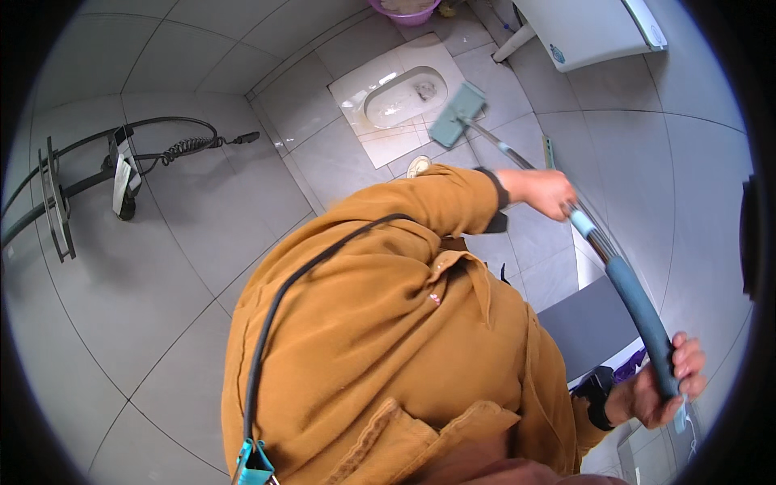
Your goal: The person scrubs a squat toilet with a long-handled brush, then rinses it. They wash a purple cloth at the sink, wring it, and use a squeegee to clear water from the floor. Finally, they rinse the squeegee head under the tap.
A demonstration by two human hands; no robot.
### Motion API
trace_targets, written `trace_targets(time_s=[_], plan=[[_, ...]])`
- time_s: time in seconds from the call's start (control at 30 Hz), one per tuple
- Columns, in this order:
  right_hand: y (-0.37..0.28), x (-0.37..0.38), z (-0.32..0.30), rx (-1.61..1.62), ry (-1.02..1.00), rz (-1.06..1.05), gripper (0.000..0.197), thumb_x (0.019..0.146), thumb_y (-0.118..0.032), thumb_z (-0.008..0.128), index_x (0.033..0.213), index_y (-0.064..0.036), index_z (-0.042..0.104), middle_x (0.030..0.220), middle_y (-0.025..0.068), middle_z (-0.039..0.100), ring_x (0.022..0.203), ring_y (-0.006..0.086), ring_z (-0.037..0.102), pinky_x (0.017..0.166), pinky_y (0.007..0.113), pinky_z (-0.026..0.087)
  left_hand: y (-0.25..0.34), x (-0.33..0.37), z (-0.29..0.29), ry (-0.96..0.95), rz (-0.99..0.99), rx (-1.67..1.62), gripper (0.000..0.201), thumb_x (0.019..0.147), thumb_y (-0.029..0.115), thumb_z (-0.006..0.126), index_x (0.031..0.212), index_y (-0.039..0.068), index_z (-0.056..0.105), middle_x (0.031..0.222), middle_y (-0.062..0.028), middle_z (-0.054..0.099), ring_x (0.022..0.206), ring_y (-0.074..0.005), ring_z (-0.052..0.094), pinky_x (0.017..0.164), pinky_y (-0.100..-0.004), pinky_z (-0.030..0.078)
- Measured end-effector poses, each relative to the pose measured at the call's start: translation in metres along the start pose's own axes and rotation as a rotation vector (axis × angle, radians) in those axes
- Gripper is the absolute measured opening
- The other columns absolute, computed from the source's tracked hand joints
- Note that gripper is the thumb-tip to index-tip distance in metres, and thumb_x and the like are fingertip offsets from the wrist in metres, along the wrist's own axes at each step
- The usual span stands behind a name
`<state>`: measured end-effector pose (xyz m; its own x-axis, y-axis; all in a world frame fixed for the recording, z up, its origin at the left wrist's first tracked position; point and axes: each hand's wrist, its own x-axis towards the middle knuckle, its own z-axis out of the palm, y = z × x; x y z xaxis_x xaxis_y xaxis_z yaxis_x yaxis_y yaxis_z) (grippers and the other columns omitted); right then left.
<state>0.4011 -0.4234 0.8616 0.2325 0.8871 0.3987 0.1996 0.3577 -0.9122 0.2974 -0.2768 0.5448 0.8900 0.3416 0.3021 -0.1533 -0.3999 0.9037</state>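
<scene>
Nearest the camera, the person's chest and shoulders fill the lower middle of the view, clad in a mustard-brown shirt (380, 339) with a dark strap (279, 311) running down across it to a teal clip (253, 465) at the lower edge.

At the lower right, the right hand (659, 388) is wrapped around the upper end of a mop handle (634, 295), fingers curled fully over its dark blue padded grip; a dark band (596, 404) sits on that wrist. Just beyond this hand lies a grey panel (590, 327), with something purple beside it that is too small to make out.

Farther along the shaft, the left hand (550, 192) reaches across the body from a brown sleeve with a dark cuff and closes firmly about the handle where its pale blue section begins. Both hands thus hold the same pole, well apart from each other.

The thin metal shaft runs on from the left hand to the flat mop head (457, 113), a grey-green rectangle resting on the grey tiled floor (202, 218) just beside the right edge of a white squat toilet pan (402, 95) set into a pale slab.

Beyond, a pink basin (404, 10) stands at the top edge and a white fixture (586, 28) at the upper right. At far left, a black hose (174, 147) and metal frame (56, 194) hang against the tiles.
</scene>
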Motion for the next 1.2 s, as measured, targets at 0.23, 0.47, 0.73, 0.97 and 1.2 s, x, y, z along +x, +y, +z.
trace_targets(time_s=[0.23,0.47,0.73,0.97,1.2], plan=[[0.046,0.007,0.015,-0.154,-0.07,0.03,0.016,0.086,-0.01,0.044,0.071,-0.0133,0.038,0.064,0.0017,0.039,0.063,0.0131,0.04,0.067,0.034,0.035,-0.026,0.02,0.039,0.118,-0.29,0.013,0.013,0.066,0.02,0.059,0.071,0.009,0.058,0.067,-0.0136,0.059,0.068,-0.0349,0.057,0.06,-0.0428,0.046],[0.072,0.042,0.032,-0.056,0.046,0.024,0.021,0.086,-0.007,0.046,0.067,-0.0126,0.039,0.059,0.0014,0.039,0.061,0.0145,0.04,0.066,0.035,0.036,-0.058,-0.004,-0.005,0.156,-0.262,0.181,0.014,0.065,0.021,0.058,0.069,0.007,0.061,0.068,-0.0151,0.061,0.066,-0.0364,0.058,0.062,-0.0433,0.048],[0.09,-0.002,0.037,0.092,0.233,0.107,0.017,0.085,-0.006,0.046,0.07,-0.0126,0.041,0.062,-0.0003,0.039,0.062,0.0136,0.041,0.068,0.037,0.037,-0.044,-0.065,-0.045,0.115,-0.43,0.28,0.014,0.065,0.018,0.055,0.066,0.006,0.061,0.066,-0.0162,0.06,0.067,-0.0356,0.059,0.063,-0.0446,0.049],[0.0,-0.003,-0.019,0.002,0.297,0.116,0.022,0.086,-0.009,0.043,0.065,-0.0145,0.038,0.063,-0.0006,0.035,0.066,0.0103,0.038,0.074,0.034,0.033,0.011,0.017,0.008,0.213,-0.179,0.175,0.008,0.064,0.013,0.054,0.062,0.006,0.057,0.06,-0.0164,0.057,0.06,-0.0358,0.058,0.056,-0.0446,0.048],[0.023,0.038,0.0,-0.269,0.068,0.076,0.015,0.083,-0.006,0.047,0.07,-0.0108,0.041,0.066,0.0034,0.04,0.069,0.0146,0.042,0.079,0.039,0.036,-0.009,0.075,0.043,0.126,-0.265,-0.023,0.012,0.065,0.016,0.057,0.072,0.009,0.063,0.07,-0.016,0.061,0.071,-0.0363,0.06,0.065,-0.0437,0.049]])
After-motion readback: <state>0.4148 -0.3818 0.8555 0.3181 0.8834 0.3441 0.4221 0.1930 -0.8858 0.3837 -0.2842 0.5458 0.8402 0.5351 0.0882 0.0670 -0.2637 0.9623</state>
